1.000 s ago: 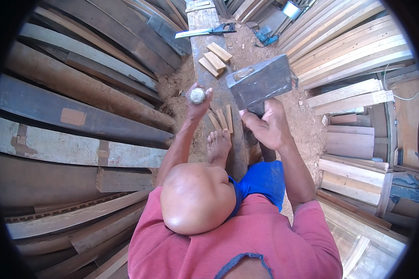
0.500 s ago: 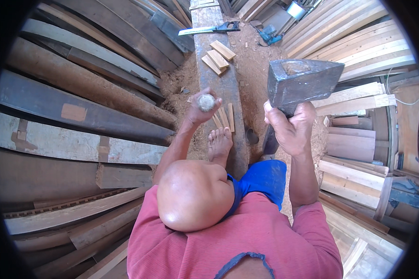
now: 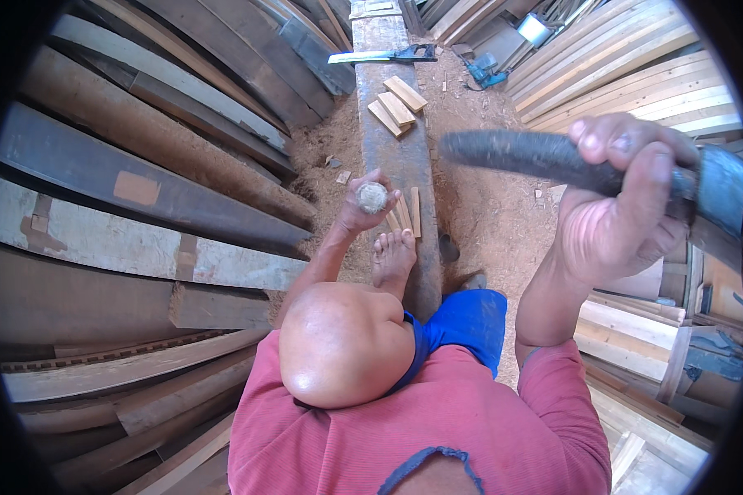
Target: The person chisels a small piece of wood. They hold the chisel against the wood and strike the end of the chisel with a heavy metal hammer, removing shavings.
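My left hand [image 3: 357, 216] is closed around an upright chisel, whose worn, pale round handle end [image 3: 371, 198] faces up; its blade is hidden below the fist. Raised on the right, my right hand [image 3: 623, 206] grips a mallet by its dark handle [image 3: 520, 154]. The handle's free end points left, and the heavy head [image 3: 726, 186] runs into the right rim of the picture. Narrow wood strips [image 3: 415, 213] lie on a long plank bench [image 3: 417, 157] just beyond my bare foot [image 3: 394, 257], partly covered by the left hand.
Farther along the bench lie three short wood blocks [image 3: 404, 93] and a handsaw [image 3: 384, 56]. A teal power tool [image 3: 484, 74] sits on the sawdust-covered floor [image 3: 462, 115]. Long boards [image 3: 140, 190] line the left side; stacked timber [image 3: 619, 62] fills the right.
My right hand has swung the mallet up and to the right, turning it so the head is now at the right rim. The left hand holds the chisel in nearly the same place.
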{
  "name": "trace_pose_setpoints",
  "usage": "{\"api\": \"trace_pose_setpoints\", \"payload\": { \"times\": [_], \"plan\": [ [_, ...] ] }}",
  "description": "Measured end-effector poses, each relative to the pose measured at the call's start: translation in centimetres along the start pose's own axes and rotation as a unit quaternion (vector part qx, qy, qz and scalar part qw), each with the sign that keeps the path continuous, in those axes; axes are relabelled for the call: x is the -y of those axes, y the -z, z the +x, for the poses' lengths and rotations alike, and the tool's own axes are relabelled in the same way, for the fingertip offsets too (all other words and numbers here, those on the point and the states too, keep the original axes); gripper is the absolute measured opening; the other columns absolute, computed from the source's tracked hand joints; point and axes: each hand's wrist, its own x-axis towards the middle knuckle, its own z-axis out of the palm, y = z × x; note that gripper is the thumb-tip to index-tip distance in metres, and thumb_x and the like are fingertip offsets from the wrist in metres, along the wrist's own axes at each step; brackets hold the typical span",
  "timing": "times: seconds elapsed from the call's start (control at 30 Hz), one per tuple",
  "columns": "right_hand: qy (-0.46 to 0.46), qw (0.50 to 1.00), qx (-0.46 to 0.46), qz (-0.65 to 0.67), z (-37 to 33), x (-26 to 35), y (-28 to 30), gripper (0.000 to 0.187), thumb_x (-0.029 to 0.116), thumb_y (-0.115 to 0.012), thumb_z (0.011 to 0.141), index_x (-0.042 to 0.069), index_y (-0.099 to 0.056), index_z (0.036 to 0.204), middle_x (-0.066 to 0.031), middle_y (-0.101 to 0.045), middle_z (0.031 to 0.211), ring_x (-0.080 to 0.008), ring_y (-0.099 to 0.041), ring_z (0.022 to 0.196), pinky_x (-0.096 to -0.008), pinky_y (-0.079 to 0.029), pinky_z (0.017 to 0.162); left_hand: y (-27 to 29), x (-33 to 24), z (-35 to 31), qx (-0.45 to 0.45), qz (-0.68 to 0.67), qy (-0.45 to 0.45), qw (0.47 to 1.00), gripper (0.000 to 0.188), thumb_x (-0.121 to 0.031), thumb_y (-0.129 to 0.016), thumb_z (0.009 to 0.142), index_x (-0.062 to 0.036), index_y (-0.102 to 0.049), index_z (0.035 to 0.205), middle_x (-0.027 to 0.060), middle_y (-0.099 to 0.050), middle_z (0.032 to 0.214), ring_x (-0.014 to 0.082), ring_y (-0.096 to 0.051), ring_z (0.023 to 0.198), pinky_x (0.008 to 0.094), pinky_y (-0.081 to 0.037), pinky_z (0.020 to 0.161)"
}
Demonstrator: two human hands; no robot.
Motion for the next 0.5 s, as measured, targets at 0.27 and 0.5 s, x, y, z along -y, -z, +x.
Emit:
{"api": "trace_pose_setpoints", "payload": {
  "times": [0.27, 0.5],
  "plan": [
    [-0.318, 0.565, 0.579, -0.495, -12.6, -9.9, 1.3, 0.027, 0.019, -0.061, 0.082, -0.002, -0.061, 0.098, -0.0261, -0.066, 0.081, -0.043, -0.066, 0.08, -0.0521, -0.052, 0.075, -0.2, 0.4, -1.1, -0.004, -0.029, -0.01, 1.0, 0.015, -0.008, -0.074, 0.079, -0.0043, -0.062, 0.087, 0.005, -0.063, 0.073, 0.0113, -0.057, 0.067, 0.0302, -0.049, 0.062],
    [-0.355, 0.765, 0.409, -0.349, -12.9, -9.6, 2.1, 0.031, 0.019, -0.06, 0.075, -0.006, -0.061, 0.093, -0.0285, -0.063, 0.078, -0.0404, -0.067, 0.077, -0.0468, -0.052, 0.071, -1.9, 1.4, -1.7, -0.083, -0.07, 0.085, 0.99, 0.016, -0.011, -0.074, 0.081, -0.0059, -0.059, 0.082, 0.0011, -0.058, 0.067, 0.0094, -0.055, 0.065, 0.0275, -0.047, 0.06]
  ]
}}
